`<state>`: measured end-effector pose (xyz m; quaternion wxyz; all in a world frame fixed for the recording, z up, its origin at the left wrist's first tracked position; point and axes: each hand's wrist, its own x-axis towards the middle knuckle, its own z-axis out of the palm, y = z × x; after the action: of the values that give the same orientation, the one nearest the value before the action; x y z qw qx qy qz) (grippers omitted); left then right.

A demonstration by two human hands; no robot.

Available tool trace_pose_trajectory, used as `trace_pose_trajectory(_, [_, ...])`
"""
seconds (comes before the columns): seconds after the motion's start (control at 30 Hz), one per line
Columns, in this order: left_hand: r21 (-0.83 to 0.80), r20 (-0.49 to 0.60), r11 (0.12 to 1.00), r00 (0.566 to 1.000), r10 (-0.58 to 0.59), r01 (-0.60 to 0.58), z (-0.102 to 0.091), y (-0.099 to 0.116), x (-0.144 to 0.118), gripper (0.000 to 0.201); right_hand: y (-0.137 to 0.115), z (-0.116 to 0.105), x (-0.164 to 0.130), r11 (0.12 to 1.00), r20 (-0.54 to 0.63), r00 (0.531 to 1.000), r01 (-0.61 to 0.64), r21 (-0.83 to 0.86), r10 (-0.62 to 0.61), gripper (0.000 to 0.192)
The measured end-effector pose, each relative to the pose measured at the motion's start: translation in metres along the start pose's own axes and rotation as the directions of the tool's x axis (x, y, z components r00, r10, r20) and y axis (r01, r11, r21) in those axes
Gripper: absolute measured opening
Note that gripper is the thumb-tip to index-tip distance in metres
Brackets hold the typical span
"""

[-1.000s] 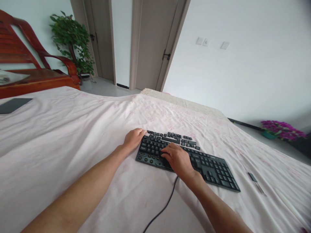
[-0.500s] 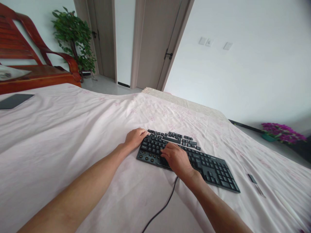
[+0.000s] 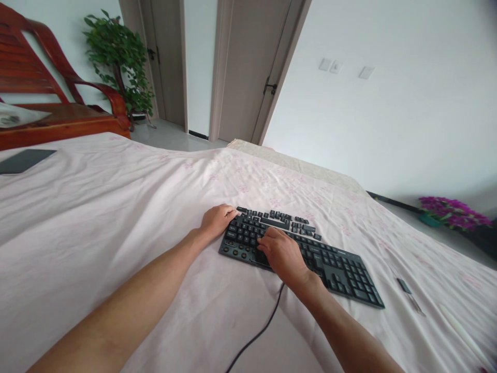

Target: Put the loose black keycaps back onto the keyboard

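**Two hands at a black keyboard on a bed**

Two bare hands met a black keyboard [image 3: 298,254] lying on a pale pink sheet [image 3: 97,217]. The left hand [image 3: 216,220] curled around its far left corner; the right hand [image 3: 282,254] lay loosely across the keys. Loose keycaps [image 3: 283,220] sat just behind.

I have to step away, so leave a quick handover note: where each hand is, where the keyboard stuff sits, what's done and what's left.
Left hand: rests at the far left corner of the black keyboard, steadying it.
Right hand: lies on the left-middle keys, fingers curled down onto them; what they grip is hidden.
Things: the keyboard lies on the pink sheet, its cable trailing toward the camera. Loose keycaps lie in a row along its far edge. A small dark tool lies right of it.
Done: some keycaps are off.
Left: most keys are still seated.
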<state>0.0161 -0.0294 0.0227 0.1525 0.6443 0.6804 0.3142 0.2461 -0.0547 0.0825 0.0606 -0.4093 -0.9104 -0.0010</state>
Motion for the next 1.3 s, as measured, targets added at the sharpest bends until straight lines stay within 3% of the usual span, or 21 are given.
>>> trace_pose_trajectory(0.27, [-0.014,0.011,1.000,1.000,0.001,-0.001,-0.002,0.001,0.000,0.037,0.001,0.003,-0.002,1.000,-0.017,1.000,0.012,0.002,-0.012,0.020])
trace_pose_trajectory(0.9, [-0.051,-0.019,0.998,0.999,0.030,-0.030,0.000,-0.002,-0.001,0.036,-0.009,0.013,-0.010,0.974,-0.012,0.998,0.061,-0.217,-0.065,0.018])
trace_pose_trajectory(1.1, [-0.035,-0.024,0.999,0.999,0.036,-0.037,0.002,-0.003,0.001,0.036,-0.019,0.015,-0.022,0.943,-0.011,0.996,0.079,-0.323,-0.087,0.027])
trace_pose_trajectory(1.3, [-0.020,-0.022,0.999,0.999,0.037,-0.038,0.003,-0.004,0.001,0.036,-0.026,0.013,-0.021,0.943,0.046,0.995,0.097,-0.319,-0.087,0.027])
